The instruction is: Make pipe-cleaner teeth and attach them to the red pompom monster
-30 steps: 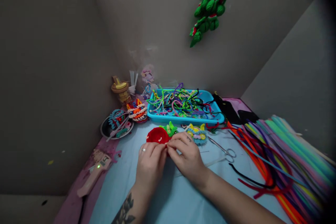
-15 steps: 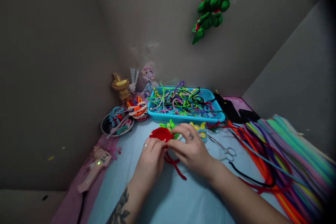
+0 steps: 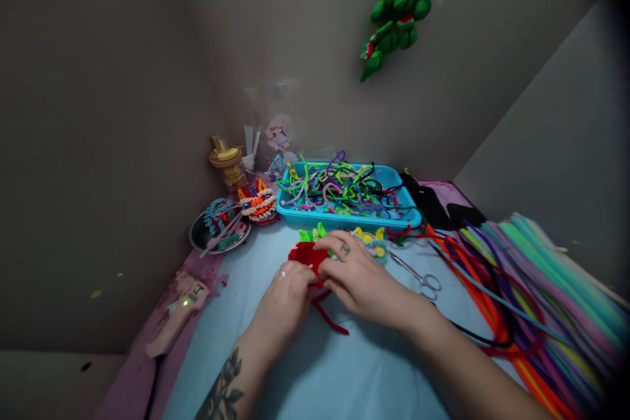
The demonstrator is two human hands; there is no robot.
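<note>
Between my hands is a red, fuzzy pipe-cleaner piece [image 3: 306, 253], rounded in shape, with loose red pipe-cleaner ends [image 3: 331, 320] hanging down toward me. My left hand [image 3: 289, 295] closes on its near left side. From the right, my right hand [image 3: 353, 275] grips it with bent fingers, the index finger lying over its top. The fingertips of both hands nearly meet, and they hide the lower part of the piece. Just behind it lie a green pipe-cleaner figure [image 3: 309, 235] and a yellow and blue one [image 3: 378, 241], both partly covered.
A blue tray [image 3: 344, 222] of tangled pipe-cleaner scraps stands at the back. Scissors [image 3: 418, 274] lie right of my hands, beside bundled pipe cleaners [image 3: 556, 282]. To the left are a glue gun [image 3: 180, 321] with a green light, a metal bowl [image 3: 197, 243] and a brown cup [image 3: 229, 167].
The red piece has shifted slightly right and tilted, its top now lower. My left hand has moved a little right with it, and my right index finger has come over its top.
</note>
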